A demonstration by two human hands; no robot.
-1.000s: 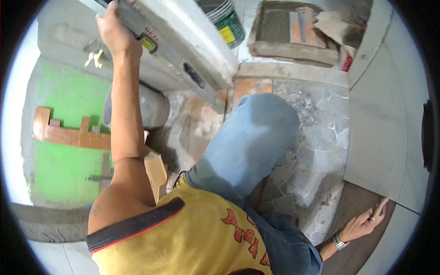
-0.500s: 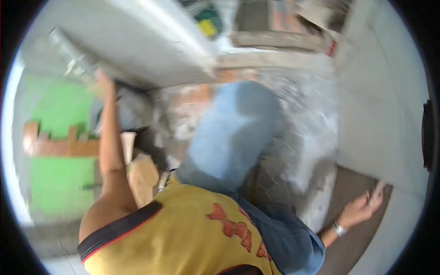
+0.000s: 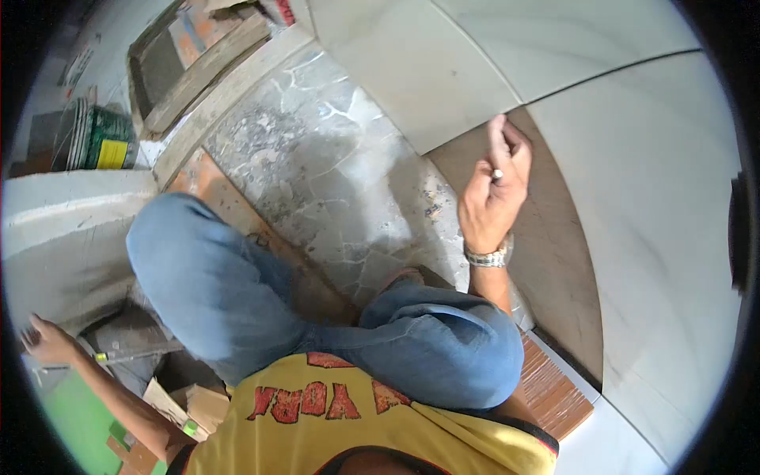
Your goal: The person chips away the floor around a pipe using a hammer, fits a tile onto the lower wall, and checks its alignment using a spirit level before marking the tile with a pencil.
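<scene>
My right hand [image 3: 497,190], with a metal-band watch [image 3: 488,258] on the wrist, is over a brown strip [image 3: 554,261] between large pale tiles. Its index finger points to the corner of the upper pale tile [image 3: 396,71]. The thumb and fingers are closed together, with a small pale tip showing between them; what it belongs to is unclear. At the left edge, my left hand [image 3: 47,340] is by the low grey wall [image 3: 71,269], its visible fingers apart. A thin grey object lies just below it, and no grip on it shows.
A green bucket with a yellow label [image 3: 111,138] stands behind the low wall. A wooden frame [image 3: 198,75] lies at the back. Stained grey flooring [image 3: 317,174] is before my knees. A wrapped stack of brown tiles [image 3: 554,384] sits by my right side, cardboard [image 3: 206,408] at my left.
My view has turned to the right, bringing my right hand and the pale tiles closer to the middle. My left hand now appears lower, at the left edge.
</scene>
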